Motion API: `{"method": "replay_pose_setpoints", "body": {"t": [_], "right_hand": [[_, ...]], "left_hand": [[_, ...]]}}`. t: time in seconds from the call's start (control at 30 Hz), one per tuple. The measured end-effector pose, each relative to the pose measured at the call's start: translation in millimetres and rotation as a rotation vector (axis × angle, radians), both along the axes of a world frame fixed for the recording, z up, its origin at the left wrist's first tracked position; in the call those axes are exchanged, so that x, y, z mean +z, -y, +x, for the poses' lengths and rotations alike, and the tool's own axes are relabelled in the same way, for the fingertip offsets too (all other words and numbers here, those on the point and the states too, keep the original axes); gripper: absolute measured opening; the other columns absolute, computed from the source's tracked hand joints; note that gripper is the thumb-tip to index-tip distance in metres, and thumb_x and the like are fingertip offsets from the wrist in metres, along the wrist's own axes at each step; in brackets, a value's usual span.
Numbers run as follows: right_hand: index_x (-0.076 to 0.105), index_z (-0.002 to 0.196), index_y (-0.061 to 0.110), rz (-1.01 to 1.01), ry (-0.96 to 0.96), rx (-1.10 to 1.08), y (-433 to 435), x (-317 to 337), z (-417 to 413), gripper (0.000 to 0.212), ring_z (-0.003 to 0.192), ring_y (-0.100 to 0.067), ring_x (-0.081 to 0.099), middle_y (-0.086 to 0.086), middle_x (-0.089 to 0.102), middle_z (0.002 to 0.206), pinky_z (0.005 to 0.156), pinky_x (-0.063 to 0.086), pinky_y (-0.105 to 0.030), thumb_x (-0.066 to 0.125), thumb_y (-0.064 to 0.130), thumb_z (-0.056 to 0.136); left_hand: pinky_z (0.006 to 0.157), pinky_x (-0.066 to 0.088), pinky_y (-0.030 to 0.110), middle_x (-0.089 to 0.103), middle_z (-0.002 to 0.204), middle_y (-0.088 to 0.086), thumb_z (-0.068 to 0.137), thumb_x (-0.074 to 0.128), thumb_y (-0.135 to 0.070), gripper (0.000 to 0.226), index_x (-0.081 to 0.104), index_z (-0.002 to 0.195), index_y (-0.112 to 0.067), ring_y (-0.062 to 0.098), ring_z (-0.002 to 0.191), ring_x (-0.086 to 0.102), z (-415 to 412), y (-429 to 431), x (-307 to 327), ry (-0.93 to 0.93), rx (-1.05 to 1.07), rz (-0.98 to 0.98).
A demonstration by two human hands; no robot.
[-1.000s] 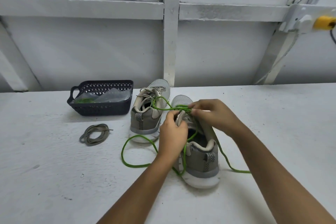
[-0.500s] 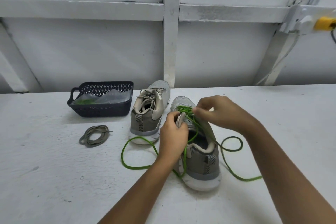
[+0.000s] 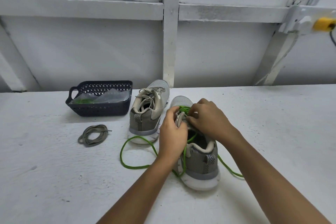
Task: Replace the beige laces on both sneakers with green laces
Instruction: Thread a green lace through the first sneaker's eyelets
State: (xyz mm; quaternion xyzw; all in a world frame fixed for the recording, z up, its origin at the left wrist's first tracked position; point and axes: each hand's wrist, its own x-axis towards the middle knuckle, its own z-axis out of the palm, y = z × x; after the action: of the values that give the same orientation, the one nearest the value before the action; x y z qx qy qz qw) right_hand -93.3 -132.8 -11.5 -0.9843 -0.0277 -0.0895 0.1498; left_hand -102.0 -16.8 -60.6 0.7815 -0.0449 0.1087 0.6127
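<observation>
Two grey sneakers stand heel-toward-me on the white table. The right sneaker [image 3: 200,162] carries a green lace [image 3: 134,166] threaded near its toe, with loose ends trailing on both sides. My left hand [image 3: 172,132] grips the left eyelet flap of this sneaker. My right hand [image 3: 209,118] pinches the green lace at the eyelets over the tongue. The left sneaker [image 3: 149,112] has its beige laces in place. A removed beige lace [image 3: 93,135] lies coiled to the left.
A dark plastic basket [image 3: 100,110] at the back left holds a clear bag and a green lace [image 3: 81,101]. A white framed wall rises behind the table. A yellow plug [image 3: 323,23] sits on the wall at upper right.
My right hand has moved back down to the eyelets after pulling the lace rightward. The loop on the sneaker's right side has been drawn in, leaving a straighter trailing end.
</observation>
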Motion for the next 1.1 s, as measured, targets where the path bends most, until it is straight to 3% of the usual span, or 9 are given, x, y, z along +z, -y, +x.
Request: {"method": "replay_pose_setpoints", "body": {"t": [0.33, 0.47, 0.6, 0.73, 0.8, 0.93, 1.1], "right_hand": [[0.068, 0.100, 0.007, -0.076, -0.067, 0.036, -5, -1, 5, 0.024, 0.108, -0.029, 0.046, -0.011, 0.047, 0.118, 0.089, 0.045, -0.040, 0.053, 0.024, 0.091], [0.071, 0.099, 0.011, -0.001, -0.111, 0.037, -4, -3, 8, 0.025, 0.107, -0.026, 0.049, -0.009, 0.046, 0.117, 0.089, 0.046, -0.041, 0.058, 0.031, 0.090], [0.071, 0.093, 0.012, 0.082, -0.091, 0.079, -4, -5, 11, 0.016, 0.105, -0.024, 0.051, -0.009, 0.049, 0.114, 0.088, 0.046, -0.038, 0.061, 0.022, 0.086], [0.064, 0.074, 0.018, 0.289, -0.020, 0.103, 4, -1, 2, 0.006, 0.089, -0.013, 0.051, 0.001, 0.053, 0.100, 0.075, 0.039, -0.025, 0.063, 0.018, 0.080], [0.058, 0.067, 0.020, 0.427, -0.006, 0.122, 10, 3, -5, 0.013, 0.085, -0.011, 0.055, 0.006, 0.060, 0.091, 0.072, 0.040, -0.023, 0.062, 0.014, 0.077], [0.056, 0.064, 0.014, 0.589, -0.082, 0.210, 21, 11, -22, 0.017, 0.084, 0.004, 0.059, 0.012, 0.069, 0.089, 0.068, 0.037, 0.002, 0.058, 0.005, 0.078], [0.053, 0.060, 0.010, 0.637, -0.111, 0.285, 31, 19, -38, 0.025, 0.066, 0.007, 0.058, 0.003, 0.071, 0.086, 0.044, 0.037, -0.002, 0.052, -0.006, 0.079]], "left_hand": [[0.072, 0.028, -0.009, 0.051, 0.112, -0.018, 0.086, 0.050, -0.002, 0.046, 0.050, 0.127, -0.024, 0.000, 0.104, 0.049, 0, -1, -1, 0.009, -0.009, -0.039], [0.087, 0.036, 0.006, 0.052, 0.119, -0.020, 0.086, 0.048, 0.000, 0.051, 0.051, 0.128, -0.028, 0.000, 0.110, 0.051, 0, 0, -1, 0.020, -0.030, -0.057], [0.091, 0.034, 0.006, 0.051, 0.130, -0.014, 0.086, 0.049, -0.001, 0.056, 0.046, 0.137, -0.025, -0.001, 0.116, 0.049, 1, 0, -1, -0.011, -0.016, -0.067], [0.098, 0.038, 0.023, 0.052, 0.137, 0.000, 0.090, 0.050, -0.010, 0.054, 0.041, 0.142, -0.015, 0.015, 0.123, 0.049, 2, -1, 0, -0.088, 0.007, 0.014], [0.094, 0.035, 0.020, 0.053, 0.136, 0.001, 0.090, 0.050, -0.012, 0.051, 0.044, 0.141, -0.014, 0.016, 0.122, 0.049, 1, 0, 0, -0.085, 0.018, 0.052], [0.087, 0.030, 0.015, 0.052, 0.137, 0.000, 0.091, 0.049, -0.013, 0.050, 0.044, 0.140, -0.016, 0.014, 0.122, 0.047, 0, 1, 2, -0.087, 0.041, 0.076], [0.081, 0.034, 0.015, 0.058, 0.130, 0.001, 0.092, 0.048, -0.011, 0.044, 0.050, 0.136, -0.017, 0.007, 0.106, 0.050, -1, 1, 4, -0.076, 0.042, 0.088]]}}
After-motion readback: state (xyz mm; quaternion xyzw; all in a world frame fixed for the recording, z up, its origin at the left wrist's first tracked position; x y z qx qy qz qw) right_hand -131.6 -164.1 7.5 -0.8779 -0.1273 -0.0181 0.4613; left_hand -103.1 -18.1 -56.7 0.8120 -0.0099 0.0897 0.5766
